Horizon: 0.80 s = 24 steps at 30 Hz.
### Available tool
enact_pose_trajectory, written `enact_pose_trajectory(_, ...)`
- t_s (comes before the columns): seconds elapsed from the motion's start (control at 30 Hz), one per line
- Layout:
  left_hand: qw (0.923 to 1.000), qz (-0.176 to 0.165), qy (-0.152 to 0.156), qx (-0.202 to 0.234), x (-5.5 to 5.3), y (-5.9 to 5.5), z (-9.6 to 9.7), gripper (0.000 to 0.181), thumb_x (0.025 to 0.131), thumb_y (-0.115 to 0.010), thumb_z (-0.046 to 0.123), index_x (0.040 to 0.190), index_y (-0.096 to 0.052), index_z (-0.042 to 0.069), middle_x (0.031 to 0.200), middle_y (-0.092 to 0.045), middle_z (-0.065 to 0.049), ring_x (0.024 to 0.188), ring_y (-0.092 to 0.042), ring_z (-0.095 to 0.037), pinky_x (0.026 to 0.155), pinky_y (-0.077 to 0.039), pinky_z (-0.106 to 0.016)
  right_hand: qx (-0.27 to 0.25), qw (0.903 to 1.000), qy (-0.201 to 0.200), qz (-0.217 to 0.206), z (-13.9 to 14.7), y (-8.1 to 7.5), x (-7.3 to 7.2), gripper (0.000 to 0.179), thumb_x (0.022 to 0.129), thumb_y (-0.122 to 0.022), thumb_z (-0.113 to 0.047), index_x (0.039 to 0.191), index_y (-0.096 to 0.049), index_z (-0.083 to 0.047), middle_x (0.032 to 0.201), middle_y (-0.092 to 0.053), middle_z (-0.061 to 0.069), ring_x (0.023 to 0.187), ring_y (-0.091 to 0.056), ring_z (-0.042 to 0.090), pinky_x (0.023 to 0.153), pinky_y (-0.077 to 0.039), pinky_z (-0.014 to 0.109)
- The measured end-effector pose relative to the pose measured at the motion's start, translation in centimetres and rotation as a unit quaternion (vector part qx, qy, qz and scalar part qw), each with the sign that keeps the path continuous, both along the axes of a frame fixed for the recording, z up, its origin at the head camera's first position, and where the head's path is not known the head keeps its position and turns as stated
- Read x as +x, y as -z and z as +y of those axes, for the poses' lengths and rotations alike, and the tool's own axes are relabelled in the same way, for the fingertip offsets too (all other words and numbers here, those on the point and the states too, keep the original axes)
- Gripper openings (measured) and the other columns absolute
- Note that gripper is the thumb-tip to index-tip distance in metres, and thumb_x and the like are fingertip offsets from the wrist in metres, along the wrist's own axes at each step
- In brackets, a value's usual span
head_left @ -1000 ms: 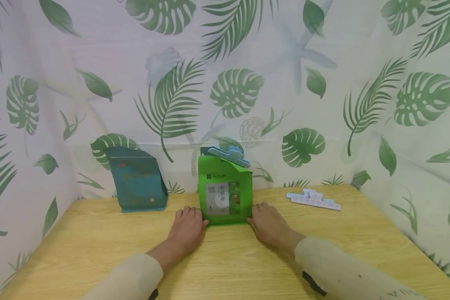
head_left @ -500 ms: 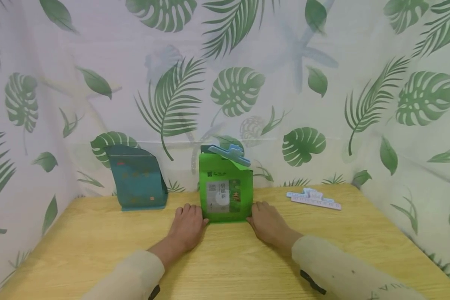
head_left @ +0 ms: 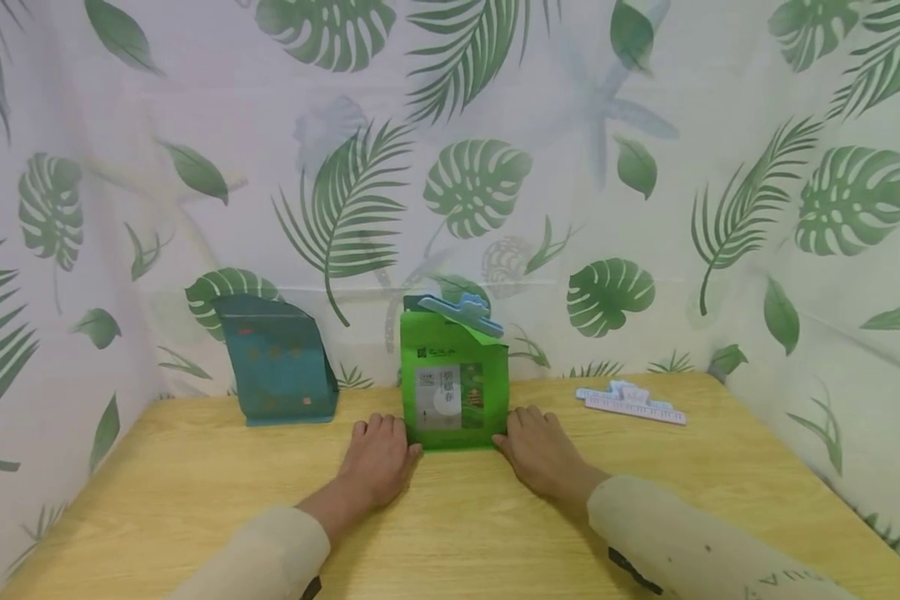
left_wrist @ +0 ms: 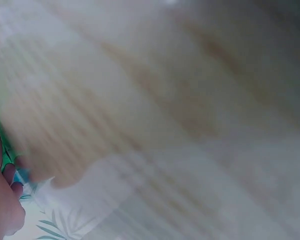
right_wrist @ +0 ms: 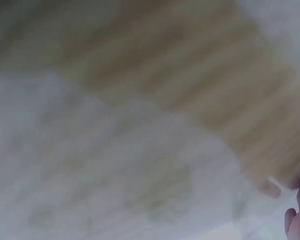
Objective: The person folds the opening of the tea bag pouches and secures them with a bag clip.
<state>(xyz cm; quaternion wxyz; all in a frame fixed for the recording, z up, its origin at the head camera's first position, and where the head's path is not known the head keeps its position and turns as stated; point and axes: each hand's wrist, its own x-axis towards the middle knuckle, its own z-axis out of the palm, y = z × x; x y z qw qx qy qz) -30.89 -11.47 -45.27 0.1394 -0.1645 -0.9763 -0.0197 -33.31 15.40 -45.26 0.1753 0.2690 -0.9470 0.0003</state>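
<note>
A bright green tea pouch (head_left: 455,400) with a grey label stands upright on the wooden table, its top folded over at a slant. Across that fold sits a light blue bag clip (head_left: 462,313). My left hand (head_left: 378,458) grips the lower left edge of the pouch, thumb near its front bottom corner. At the opposite lower edge my right hand (head_left: 546,450) holds the pouch the same way, its thumb at the front. The far fingers of both hands are partly hidden. In the left wrist view, only a sliver of the green pouch (left_wrist: 8,156) shows beside the hand.
A dark teal pouch (head_left: 285,367) with a slanted top stands at the back left of the table (head_left: 450,533). Pale purple and blue bag clips (head_left: 632,402) lie at the back right. Leaf-patterned cloth (head_left: 480,100) closes in the back and sides.
</note>
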Motion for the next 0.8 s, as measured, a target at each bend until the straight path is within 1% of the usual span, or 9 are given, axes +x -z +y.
enact_pose_trajectory(0.13,0.9997,-0.015,-0.012,0.015,0.4,-0.6,0.2,0.045,0.104,-0.047,0.044,0.112,-0.056,0.001,0.105,-0.058,-0.012,0.097,-0.048,-0.027,0.087,-0.036,-0.044,-0.021,0.9997,0.001,-0.011,0.2,-0.4,0.0,0.036,0.106,-0.046,-0.036,0.096,-0.056,-0.003,0.084,-0.054,0.008,0.080,-0.050,0.025,0.075,-0.040,0.042)
enact_pose_trajectory(0.2,0.9993,-0.025,-0.017,0.021,0.5,-1.0,0.2,0.048,0.104,-0.045,0.045,0.116,-0.056,0.000,0.108,-0.058,-0.012,0.101,-0.048,-0.027,0.090,-0.036,-0.045,-0.035,0.9993,-0.001,-0.016,0.3,-0.8,0.0,0.037,0.107,-0.044,-0.037,0.094,-0.055,-0.005,0.082,-0.054,0.007,0.079,-0.049,0.025,0.075,-0.040,0.041)
enact_pose_trajectory(0.33,0.9983,-0.044,-0.025,0.028,0.6,-2.3,0.1,0.047,0.105,-0.044,0.047,0.117,-0.056,0.003,0.104,-0.056,-0.009,0.101,-0.048,-0.027,0.092,-0.036,-0.046,-0.065,0.9974,-0.008,-0.031,0.5,-2.0,-0.1,0.039,0.107,-0.039,-0.041,0.088,-0.052,-0.010,0.077,-0.048,0.003,0.075,-0.045,0.022,0.072,-0.038,0.039)
enact_pose_trajectory(0.4,0.9982,-0.043,-0.028,0.031,0.6,-3.0,-0.1,0.045,0.105,-0.044,0.047,0.115,-0.056,0.005,0.100,-0.054,-0.007,0.099,-0.047,-0.026,0.090,-0.036,-0.046,-0.082,0.9961,-0.016,-0.029,0.5,-2.7,-0.3,0.038,0.107,-0.039,-0.041,0.086,-0.051,-0.011,0.077,-0.046,0.002,0.074,-0.044,0.021,0.071,-0.037,0.040)
enact_pose_trajectory(0.47,0.9986,-0.031,-0.027,0.033,0.5,-3.7,-0.3,0.043,0.105,-0.044,0.047,0.112,-0.056,0.007,0.098,-0.053,-0.006,0.097,-0.047,-0.026,0.088,-0.036,-0.046,-0.095,0.9950,-0.028,-0.010,0.6,-3.5,-0.6,0.038,0.107,-0.040,-0.040,0.086,-0.052,-0.010,0.077,-0.048,0.003,0.074,-0.045,0.022,0.070,-0.039,0.042)
enact_pose_trajectory(0.6,0.9989,0.010,-0.018,0.041,0.2,-5.5,-0.8,0.042,0.104,-0.046,0.046,0.113,-0.056,0.006,0.098,-0.055,-0.008,0.093,-0.049,-0.027,0.082,-0.037,-0.044,-0.113,0.9926,-0.042,0.018,1.0,-5.4,-1.2,0.036,0.106,-0.044,-0.036,0.091,-0.057,-0.007,0.083,-0.055,0.005,0.079,-0.052,0.024,0.070,-0.042,0.044)
enact_pose_trajectory(0.7,0.9978,0.044,-0.009,0.049,0.0,-7.1,-0.9,0.041,0.104,-0.048,0.043,0.115,-0.056,0.004,0.100,-0.055,-0.010,0.090,-0.049,-0.027,0.078,-0.038,-0.043,-0.119,0.9922,-0.033,0.016,1.3,-6.9,-1.4,0.036,0.107,-0.042,-0.037,0.094,-0.059,-0.008,0.087,-0.059,0.005,0.083,-0.054,0.024,0.071,-0.043,0.044)
enact_pose_trajectory(0.8,0.9954,0.080,-0.003,0.051,-0.3,-8.8,-1.0,0.043,0.104,-0.049,0.042,0.118,-0.056,0.002,0.103,-0.056,-0.012,0.089,-0.049,-0.028,0.078,-0.038,-0.043,-0.122,0.9920,-0.026,0.021,1.5,-8.2,-1.7,0.039,0.108,-0.039,-0.039,0.095,-0.059,-0.008,0.087,-0.059,0.004,0.083,-0.053,0.024,0.071,-0.042,0.042)
